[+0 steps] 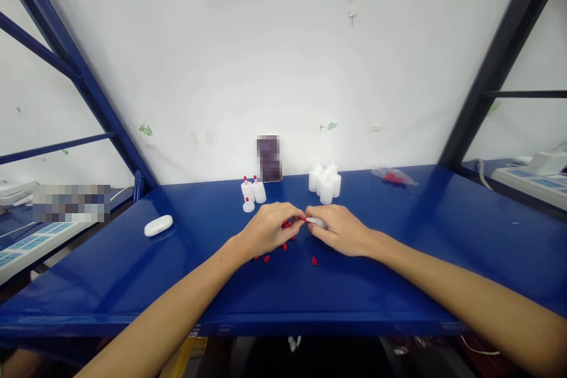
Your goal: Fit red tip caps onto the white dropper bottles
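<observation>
Near the middle of the blue table, my left hand (pixel 268 227) pinches a small red cap (pixel 303 219) between thumb and fingertips. The red cap meets the narrow tip of a white nozzle lid (pixel 316 222). My right hand (pixel 341 230) is closed around that lid, hiding part of it. Several loose red caps (pixel 285 247) lie below and behind my left hand, and another loose cap (pixel 314 261) sits farther right. Beyond my left hand stand two white bottles (pixel 248 192) with red-capped nozzles, beside a separate white lid (pixel 248 207) with a red tip.
Several white bottles (pixel 326 190) cluster at the back of the blue table (pixel 212 301). A clear bag (pixel 394 176) of red pieces lies back right. A white earbud case (pixel 158 225) is on the left. A phone-like rectangle (pixel 270 159), pixelated, leans on the wall.
</observation>
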Action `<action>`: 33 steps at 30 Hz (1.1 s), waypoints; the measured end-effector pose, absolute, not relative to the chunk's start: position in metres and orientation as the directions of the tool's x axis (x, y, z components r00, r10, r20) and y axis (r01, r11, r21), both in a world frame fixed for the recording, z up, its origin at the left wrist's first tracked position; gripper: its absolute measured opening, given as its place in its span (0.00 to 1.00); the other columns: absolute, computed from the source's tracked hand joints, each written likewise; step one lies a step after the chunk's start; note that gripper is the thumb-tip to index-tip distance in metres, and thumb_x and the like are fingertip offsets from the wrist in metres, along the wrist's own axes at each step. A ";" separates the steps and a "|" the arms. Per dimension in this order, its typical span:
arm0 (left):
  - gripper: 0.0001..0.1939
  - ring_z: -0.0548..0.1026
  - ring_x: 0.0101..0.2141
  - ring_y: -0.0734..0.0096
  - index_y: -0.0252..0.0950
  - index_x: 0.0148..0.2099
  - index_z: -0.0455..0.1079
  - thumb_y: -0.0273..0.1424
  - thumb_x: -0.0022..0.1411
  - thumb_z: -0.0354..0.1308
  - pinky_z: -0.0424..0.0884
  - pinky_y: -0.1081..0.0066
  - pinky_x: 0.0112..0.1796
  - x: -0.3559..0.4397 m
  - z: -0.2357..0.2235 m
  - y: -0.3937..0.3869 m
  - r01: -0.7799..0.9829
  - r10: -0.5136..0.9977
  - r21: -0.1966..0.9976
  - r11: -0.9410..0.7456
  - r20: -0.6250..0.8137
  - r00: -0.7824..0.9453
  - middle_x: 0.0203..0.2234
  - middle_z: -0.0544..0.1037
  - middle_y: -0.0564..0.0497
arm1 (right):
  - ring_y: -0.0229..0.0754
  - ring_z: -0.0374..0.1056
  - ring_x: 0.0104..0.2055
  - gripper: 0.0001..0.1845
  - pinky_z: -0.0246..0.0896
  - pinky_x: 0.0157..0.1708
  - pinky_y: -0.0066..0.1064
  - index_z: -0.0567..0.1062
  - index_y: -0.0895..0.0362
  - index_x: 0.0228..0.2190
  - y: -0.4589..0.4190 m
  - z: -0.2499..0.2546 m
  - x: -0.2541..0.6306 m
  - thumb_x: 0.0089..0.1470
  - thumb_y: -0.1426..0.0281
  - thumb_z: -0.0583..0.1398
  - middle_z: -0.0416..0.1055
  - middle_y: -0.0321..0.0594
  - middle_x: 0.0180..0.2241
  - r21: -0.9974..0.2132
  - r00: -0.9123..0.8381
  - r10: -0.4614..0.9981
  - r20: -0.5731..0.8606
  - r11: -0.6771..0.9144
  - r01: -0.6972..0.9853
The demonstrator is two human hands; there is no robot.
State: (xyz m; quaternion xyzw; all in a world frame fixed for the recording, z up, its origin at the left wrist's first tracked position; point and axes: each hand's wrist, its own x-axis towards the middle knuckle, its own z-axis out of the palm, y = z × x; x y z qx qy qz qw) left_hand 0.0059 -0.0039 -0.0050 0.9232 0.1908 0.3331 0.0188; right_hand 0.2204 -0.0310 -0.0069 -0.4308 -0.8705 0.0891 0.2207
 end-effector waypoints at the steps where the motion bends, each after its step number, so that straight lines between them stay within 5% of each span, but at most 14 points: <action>1: 0.05 0.77 0.33 0.71 0.34 0.42 0.73 0.26 0.66 0.55 0.72 0.70 0.37 0.006 -0.006 -0.004 0.328 0.357 0.165 -0.930 0.615 0.703 0.34 0.80 0.48 | 0.39 0.61 0.29 0.05 0.47 0.31 0.30 0.67 0.55 0.31 -0.031 -0.007 0.220 0.59 0.70 0.53 0.70 0.36 0.29 -0.349 -0.530 0.790 0.307 0.612 0.709; 6: 0.07 0.77 0.35 0.69 0.34 0.42 0.75 0.26 0.66 0.56 0.73 0.69 0.38 0.013 -0.007 -0.009 0.269 0.346 0.220 -0.938 0.665 0.662 0.35 0.81 0.46 | 0.41 0.63 0.31 0.07 0.50 0.33 0.31 0.69 0.55 0.35 -0.029 -0.009 0.223 0.60 0.65 0.54 0.70 0.36 0.31 -0.451 -0.521 0.790 0.322 0.612 0.650; 10: 0.05 0.77 0.32 0.70 0.34 0.38 0.75 0.24 0.60 0.58 0.73 0.70 0.36 0.022 -0.003 -0.015 0.257 0.488 0.421 -0.870 0.658 0.574 0.32 0.81 0.48 | 0.40 0.60 0.30 0.24 0.50 0.31 0.30 0.67 0.56 0.26 -0.024 -0.014 0.224 0.63 0.52 0.49 0.65 0.36 0.27 -0.529 -0.489 0.790 0.369 0.611 0.589; 14: 0.05 0.77 0.32 0.70 0.34 0.36 0.76 0.25 0.59 0.59 0.73 0.71 0.36 0.026 -0.001 -0.019 0.234 0.577 0.552 -0.800 0.601 0.553 0.31 0.81 0.49 | 0.36 0.53 0.23 0.30 0.44 0.26 0.29 0.62 0.56 0.19 -0.022 -0.017 0.222 0.61 0.46 0.48 0.56 0.32 0.19 -0.568 -0.463 0.822 0.332 0.566 0.598; 24: 0.06 0.75 0.32 0.70 0.34 0.38 0.76 0.30 0.64 0.59 0.71 0.70 0.36 0.029 -0.008 -0.018 0.205 0.568 0.569 -0.797 0.588 0.576 0.31 0.79 0.48 | 0.36 0.53 0.23 0.28 0.45 0.26 0.29 0.64 0.56 0.22 -0.023 -0.016 0.218 0.60 0.48 0.49 0.57 0.31 0.19 -0.575 -0.467 0.807 0.361 0.587 0.570; 29: 0.12 0.73 0.29 0.71 0.34 0.39 0.69 0.39 0.66 0.55 0.69 0.72 0.32 0.001 0.007 0.003 0.193 0.715 0.721 -0.665 0.541 0.443 0.28 0.76 0.51 | 0.38 0.60 0.24 0.25 0.50 0.28 0.29 0.68 0.55 0.33 -0.021 -0.017 0.224 0.66 0.50 0.44 0.62 0.30 0.21 -0.646 -0.426 0.814 0.395 0.576 0.500; 31: 0.14 0.71 0.24 0.73 0.35 0.39 0.67 0.42 0.66 0.54 0.65 0.75 0.27 -0.025 0.016 0.019 0.269 0.779 0.745 -0.610 0.503 0.375 0.22 0.73 0.54 | 0.38 0.60 0.23 0.25 0.51 0.28 0.29 0.69 0.55 0.31 -0.020 -0.017 0.229 0.67 0.52 0.45 0.62 0.30 0.20 -0.646 -0.404 0.829 0.387 0.556 0.522; 33: 0.14 0.67 0.21 0.75 0.35 0.36 0.68 0.42 0.62 0.59 0.62 0.75 0.27 -0.052 0.022 0.034 0.461 0.791 0.645 -0.609 0.534 0.298 0.18 0.70 0.57 | 0.38 0.60 0.23 0.24 0.51 0.27 0.30 0.68 0.55 0.28 -0.019 -0.017 0.233 0.67 0.54 0.46 0.63 0.31 0.20 -0.634 -0.398 0.836 0.378 0.547 0.546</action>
